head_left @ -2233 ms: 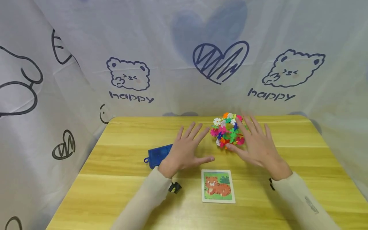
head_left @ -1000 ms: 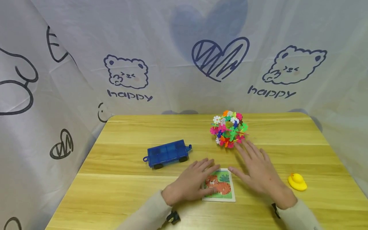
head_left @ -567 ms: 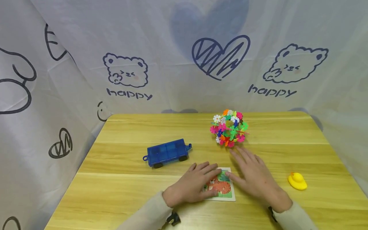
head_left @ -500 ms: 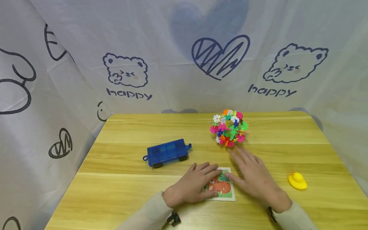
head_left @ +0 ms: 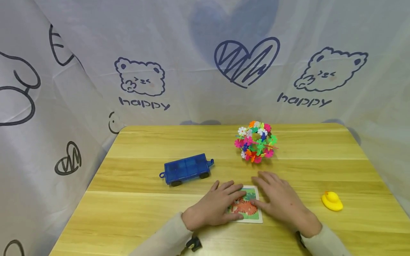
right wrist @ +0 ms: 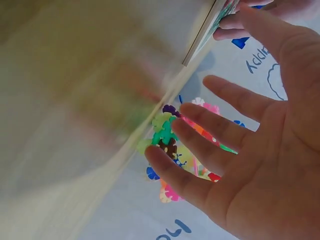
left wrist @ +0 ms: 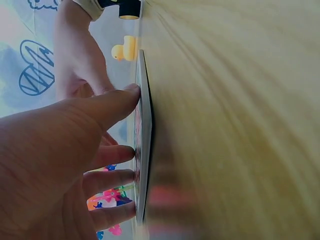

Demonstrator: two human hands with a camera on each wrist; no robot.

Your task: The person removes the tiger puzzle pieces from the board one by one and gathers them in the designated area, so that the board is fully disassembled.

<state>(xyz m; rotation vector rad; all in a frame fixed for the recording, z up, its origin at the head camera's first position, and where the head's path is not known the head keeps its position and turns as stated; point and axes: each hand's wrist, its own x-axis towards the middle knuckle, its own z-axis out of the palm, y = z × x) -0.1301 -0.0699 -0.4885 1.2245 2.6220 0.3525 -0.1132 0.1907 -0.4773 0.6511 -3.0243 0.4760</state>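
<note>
A small square picture board [head_left: 246, 209] with a white border and an orange tiger lies flat at the table's middle front. My left hand [head_left: 215, 206] covers its left part. In the left wrist view, the thumb and fingertips rest on the board's face, fingers nearly straight. My right hand [head_left: 285, 199] is at the board's right side, its thumb tip over the right border; whether it touches cannot be told. In the right wrist view, that hand [right wrist: 250, 150] has its fingers spread, with nothing in them.
Behind the board stands a ball of colourful plastic flower pieces [head_left: 256, 144]. A blue toy wagon [head_left: 186, 169] with black wheels is at left. A yellow rubber duck [head_left: 331, 201] sits at right on the wooden table [head_left: 128, 213]. A printed cloth [head_left: 192, 85] hangs behind.
Both hands have come down and back from beside the flower ball to the board. The left settles on it; the right has drawn nearer. The duck and whole wagon came into sight.
</note>
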